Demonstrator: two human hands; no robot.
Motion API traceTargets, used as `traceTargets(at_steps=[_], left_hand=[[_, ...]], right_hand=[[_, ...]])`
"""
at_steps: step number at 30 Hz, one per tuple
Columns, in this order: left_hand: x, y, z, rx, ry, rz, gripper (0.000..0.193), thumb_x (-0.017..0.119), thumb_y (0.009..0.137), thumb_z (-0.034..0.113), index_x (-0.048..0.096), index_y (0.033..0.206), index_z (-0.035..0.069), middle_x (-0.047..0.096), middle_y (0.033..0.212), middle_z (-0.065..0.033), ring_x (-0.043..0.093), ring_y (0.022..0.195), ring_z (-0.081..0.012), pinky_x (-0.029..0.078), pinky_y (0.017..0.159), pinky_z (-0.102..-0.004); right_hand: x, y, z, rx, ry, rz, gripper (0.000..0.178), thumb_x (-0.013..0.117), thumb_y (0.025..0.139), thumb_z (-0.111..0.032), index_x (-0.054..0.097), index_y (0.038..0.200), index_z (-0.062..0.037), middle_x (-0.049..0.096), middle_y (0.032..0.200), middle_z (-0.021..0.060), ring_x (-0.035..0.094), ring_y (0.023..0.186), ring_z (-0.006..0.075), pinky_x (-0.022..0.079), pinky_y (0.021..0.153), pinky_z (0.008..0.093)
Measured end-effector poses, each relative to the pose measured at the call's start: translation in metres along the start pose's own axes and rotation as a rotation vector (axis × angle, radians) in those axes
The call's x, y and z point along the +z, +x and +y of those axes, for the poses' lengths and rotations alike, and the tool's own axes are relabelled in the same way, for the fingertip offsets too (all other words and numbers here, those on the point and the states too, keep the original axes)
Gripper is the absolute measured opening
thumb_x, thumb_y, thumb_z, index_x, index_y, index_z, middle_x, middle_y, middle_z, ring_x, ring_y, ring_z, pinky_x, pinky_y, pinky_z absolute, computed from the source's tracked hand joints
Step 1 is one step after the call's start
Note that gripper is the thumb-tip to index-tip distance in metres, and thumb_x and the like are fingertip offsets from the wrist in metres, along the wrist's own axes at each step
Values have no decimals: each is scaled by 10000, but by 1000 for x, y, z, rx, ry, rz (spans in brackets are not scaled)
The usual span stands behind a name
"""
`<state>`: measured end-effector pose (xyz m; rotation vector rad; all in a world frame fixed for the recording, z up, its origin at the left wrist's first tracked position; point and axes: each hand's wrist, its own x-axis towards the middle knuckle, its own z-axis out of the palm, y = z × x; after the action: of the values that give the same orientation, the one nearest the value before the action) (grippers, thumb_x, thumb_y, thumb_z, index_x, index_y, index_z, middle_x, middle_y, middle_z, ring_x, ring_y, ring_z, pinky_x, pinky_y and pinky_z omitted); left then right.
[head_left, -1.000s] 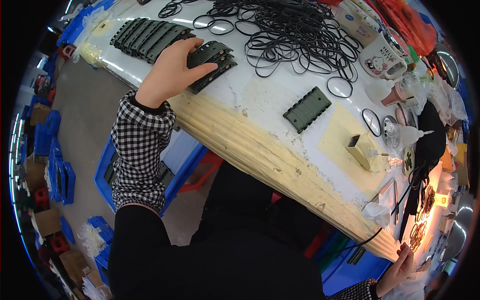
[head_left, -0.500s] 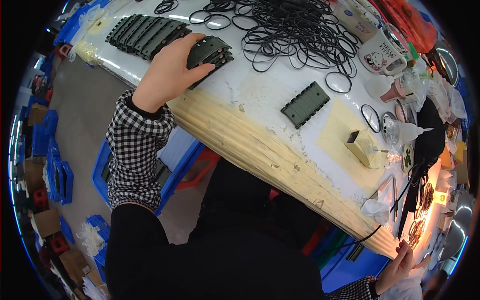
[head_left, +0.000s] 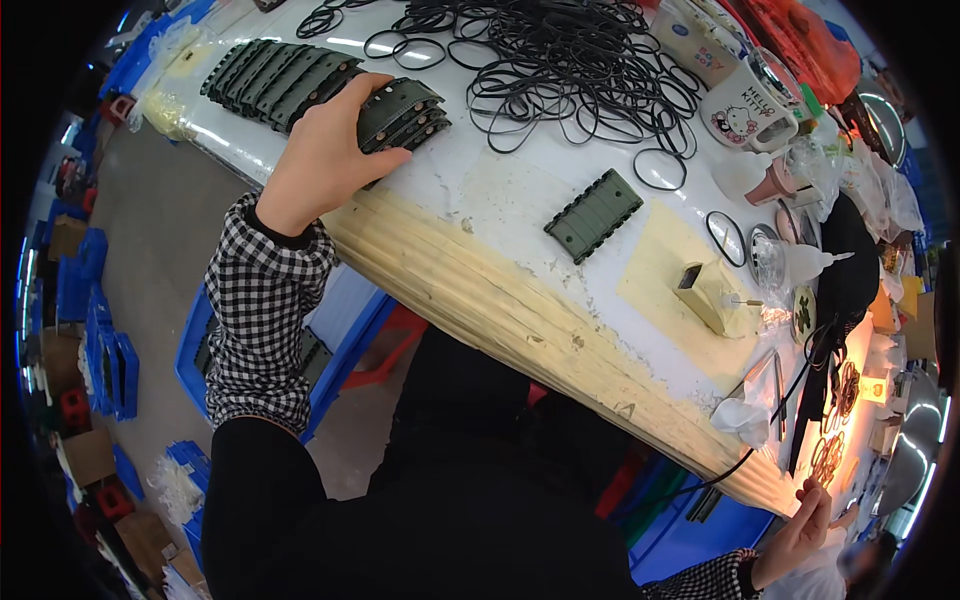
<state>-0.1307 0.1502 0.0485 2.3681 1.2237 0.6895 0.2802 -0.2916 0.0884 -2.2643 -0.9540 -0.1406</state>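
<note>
One green panel (head_left: 594, 216) lies alone right of centre; others form a row (head_left: 280, 80) at upper left, so we judge the work partway, though what is finished we cannot tell. Our left hand (head_left: 325, 155) spans the stack (head_left: 405, 108) at the row's right end, thumb on its lower side (other fingertips are hidden, so we cannot tell whether they grip). Our right hand (head_left: 803, 525), lower right, has bent fingers; we cannot tell whether they hold anything. White table (head_left: 520, 230) shows between stack and panel, bounded by black bands (head_left: 580, 70) above and the wooden edge (head_left: 500, 295) below.
</note>
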Motion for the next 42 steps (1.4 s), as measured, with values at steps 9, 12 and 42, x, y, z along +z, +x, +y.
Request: traceTargets(at_steps=[9, 12, 42], left_hand=[[35, -22, 103, -17, -1074, -288, 717, 785, 803, 41, 420, 1418, -22, 648, 1132, -86, 632, 1022, -139, 488, 937, -294], [51, -21, 125, 173, -956, -321, 891, 816, 762, 34, 310, 1494, 20, 666, 1117, -136, 647, 1024, -163, 506, 893, -291], [83, 21, 157, 215, -1135, -1172, 1117, 903, 697, 185, 188, 1529, -24, 625, 1213, -169, 612, 1101, -193, 481, 941, -288]], right_hand=[[94, 18, -141, -586, 335, -292, 407, 794, 788, -264, 680, 1050, 25, 660, 954, 178, 647, 855, 302, 502, 744, 337], [123, 28, -171, -662, 422, -328, 574, 840, 722, -165, 634, 1243, -39, 572, 1243, 172, 607, 1066, 298, 541, 832, 364], [146, 59, -135, -804, 606, -459, 594, 810, 653, -22, 586, 1204, -29, 656, 1120, 103, 644, 1040, 243, 505, 917, 345]])
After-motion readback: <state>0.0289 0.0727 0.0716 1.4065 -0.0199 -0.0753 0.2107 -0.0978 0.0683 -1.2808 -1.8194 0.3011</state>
